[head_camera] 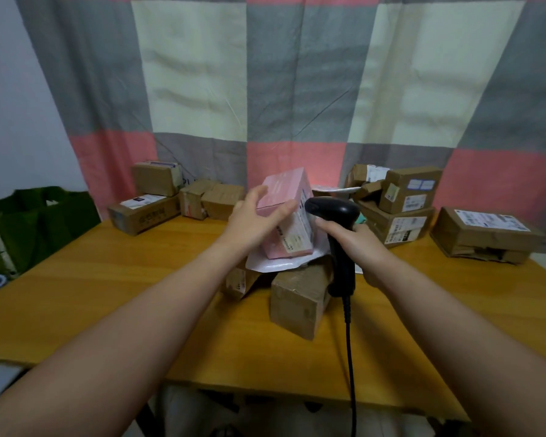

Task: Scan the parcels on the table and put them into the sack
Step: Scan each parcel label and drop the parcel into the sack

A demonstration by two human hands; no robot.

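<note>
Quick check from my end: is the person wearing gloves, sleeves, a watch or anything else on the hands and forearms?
No. The left hand and right hand are bare, with no gloves, rings or watch visible. Both forearms are uncovered right to the frame edge, so no sleeve shows. No tape, markings or straps appear on them.

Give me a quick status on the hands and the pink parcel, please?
Left hand gripping pink parcel, tilted up. Right hand holding scanner against its label side. Green sack open at table's left; path clear.
</note>
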